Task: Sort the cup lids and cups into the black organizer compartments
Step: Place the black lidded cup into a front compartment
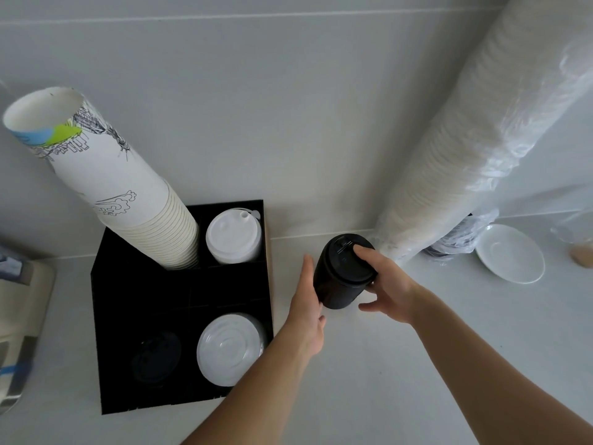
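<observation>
A stack of black lids (345,271) stands on the white counter just right of the black organizer (106,316). My right hand (385,284) grips the stack from the right, thumb on its top. My left hand (308,303) lies flat against the stack's left side. In the organizer, a tall stack of printed paper cups (106,175) leans out of the back left compartment. White lids (233,236) fill the back right, clear lids (229,348) the front right, black lids (157,356) the front left.
A long plastic-wrapped sleeve of white cups (475,139) leans against the wall on the right. A white saucer (510,253) lies beside its base. A blurred container (19,316) sits at the left edge.
</observation>
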Demonstrator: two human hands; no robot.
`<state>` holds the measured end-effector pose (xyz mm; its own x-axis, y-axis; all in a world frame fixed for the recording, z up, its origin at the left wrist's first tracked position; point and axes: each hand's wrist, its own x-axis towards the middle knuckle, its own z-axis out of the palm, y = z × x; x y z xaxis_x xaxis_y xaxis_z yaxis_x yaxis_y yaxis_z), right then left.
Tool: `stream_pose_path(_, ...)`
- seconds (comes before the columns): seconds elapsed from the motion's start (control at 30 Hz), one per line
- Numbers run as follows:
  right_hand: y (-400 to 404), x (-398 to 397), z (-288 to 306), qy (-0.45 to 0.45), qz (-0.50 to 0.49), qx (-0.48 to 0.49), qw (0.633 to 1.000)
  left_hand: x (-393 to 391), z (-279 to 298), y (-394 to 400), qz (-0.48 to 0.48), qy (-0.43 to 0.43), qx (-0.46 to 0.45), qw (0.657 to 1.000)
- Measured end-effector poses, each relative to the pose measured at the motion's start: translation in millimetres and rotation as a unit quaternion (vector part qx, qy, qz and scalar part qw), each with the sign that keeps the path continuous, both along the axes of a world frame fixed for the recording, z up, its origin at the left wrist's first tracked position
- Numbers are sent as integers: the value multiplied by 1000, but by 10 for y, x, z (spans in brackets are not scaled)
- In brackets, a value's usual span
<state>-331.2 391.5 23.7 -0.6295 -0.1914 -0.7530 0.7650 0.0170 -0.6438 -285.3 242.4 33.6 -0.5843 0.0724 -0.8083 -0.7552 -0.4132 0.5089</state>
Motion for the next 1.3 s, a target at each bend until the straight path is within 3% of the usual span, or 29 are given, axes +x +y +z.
stream_pose_path(0.43,80,285,167,20,-4,-5,1000,206,75,3,46,18,-11,999)
stream_pose_path(0.77,24,725,658,67,8,14,998,672,503,-164,70,67,15,995)
stream_pose_path(1.3,-840,1317,1377,161,94,49,981,1577,805,-965,150,126,44,980)
